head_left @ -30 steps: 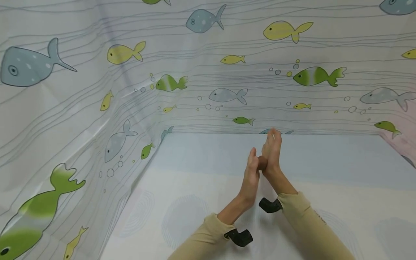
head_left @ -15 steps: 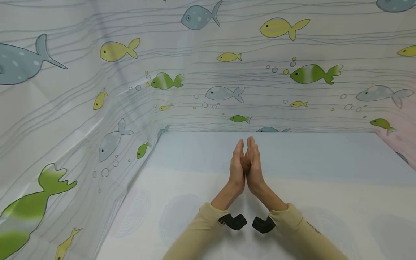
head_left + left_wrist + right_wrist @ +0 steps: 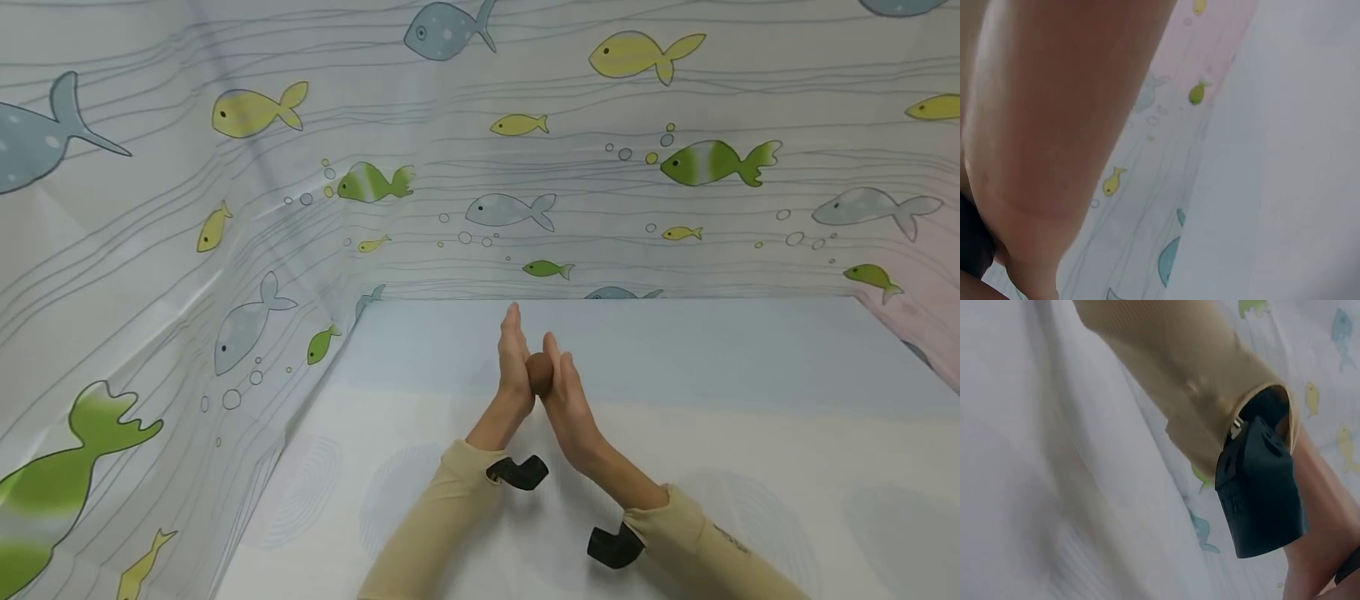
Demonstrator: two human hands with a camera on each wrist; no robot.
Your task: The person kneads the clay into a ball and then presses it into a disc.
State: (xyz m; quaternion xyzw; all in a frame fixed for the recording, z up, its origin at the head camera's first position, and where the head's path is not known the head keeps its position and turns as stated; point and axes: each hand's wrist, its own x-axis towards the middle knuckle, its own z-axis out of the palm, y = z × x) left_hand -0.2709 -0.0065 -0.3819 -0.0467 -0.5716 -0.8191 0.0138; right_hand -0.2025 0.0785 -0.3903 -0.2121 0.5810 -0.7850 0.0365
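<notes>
Plainly, straight-fingered left hand [image 3: 514,367] and right hand [image 3: 573,410] sandwich a roundish, matte-brown ball [image 3: 539,374].

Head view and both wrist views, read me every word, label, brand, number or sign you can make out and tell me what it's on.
Nothing is readable.
Right sleeve, head view: small dark print, too small to read.
Black device at a cuff, right wrist view: faint marks, too dark to tell if they are letters.
Brown ball: no lettering shows.
Backdrop: fish, bubbles and lines, no lettering seen.
</notes>
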